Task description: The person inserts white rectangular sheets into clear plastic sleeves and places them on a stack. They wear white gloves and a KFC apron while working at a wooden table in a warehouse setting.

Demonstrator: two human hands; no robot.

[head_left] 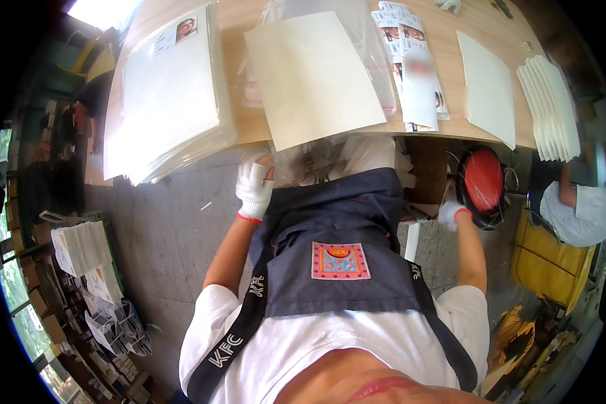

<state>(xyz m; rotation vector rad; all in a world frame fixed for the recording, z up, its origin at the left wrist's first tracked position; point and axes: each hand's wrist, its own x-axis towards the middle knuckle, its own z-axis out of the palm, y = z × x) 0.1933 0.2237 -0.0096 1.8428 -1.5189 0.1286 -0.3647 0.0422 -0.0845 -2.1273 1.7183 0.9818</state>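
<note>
My left hand (pixel 254 185), in a white glove with bare fingertips, is at the near table edge, its fingers loosely bent and slightly apart. No held thing shows in it. Above it, a blank cream board (pixel 316 77) lies aslant on clear plastic bags (pixel 367 40), one corner reaching the edge. My right hand (pixel 453 214), also in a white glove, hangs below the table beside a red round-topped stool (pixel 483 178). Motion smears its fingers, so their state is hidden. A stack of white sheets in clear plastic sleeves (pixel 168 101) lies at the left.
Printed strips (pixel 411 67) with pictures lie right of the board. Farther right are another cream board (pixel 486 87) and a fanned stack of boards (pixel 549 108). A person in a light top (pixel 576 214) sits at the right. Stacked papers (pixel 87 252) stand at the left.
</note>
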